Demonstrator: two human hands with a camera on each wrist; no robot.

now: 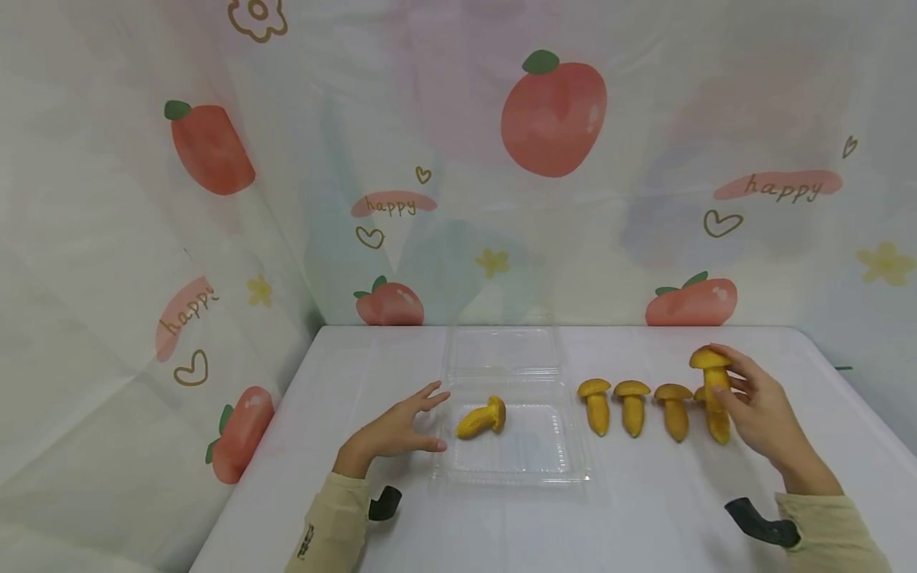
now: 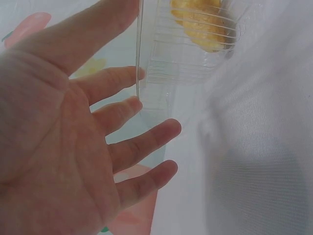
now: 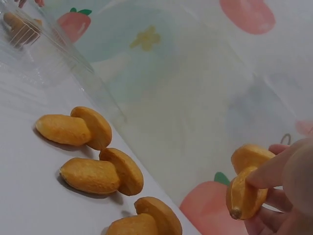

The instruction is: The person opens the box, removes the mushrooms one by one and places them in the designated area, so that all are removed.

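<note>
My right hand (image 1: 762,410) pinches a yellow mushroom (image 1: 709,360) by its stem, cap up, raised above the table in the right wrist view. Behind it, another mushroom (image 1: 719,430) lies partly hidden on the table. Several more yellow mushrooms (image 1: 634,407) lie in a row to the left, caps toward the back. A clear plastic clamshell box (image 1: 516,479) stands with its lid raised at the back, holding one mushroom (image 1: 481,419) on its side. At the box's left edge, my left hand (image 1: 394,426) spreads its fingers, fingertips right at the rim (image 2: 139,83).
The white table (image 1: 501,525) ends at a fabric backdrop (image 1: 458,143) printed with fruit. A dark curved piece (image 1: 761,523) sticks out from the right sleeve, and a similar dark piece (image 1: 385,504) from the left one.
</note>
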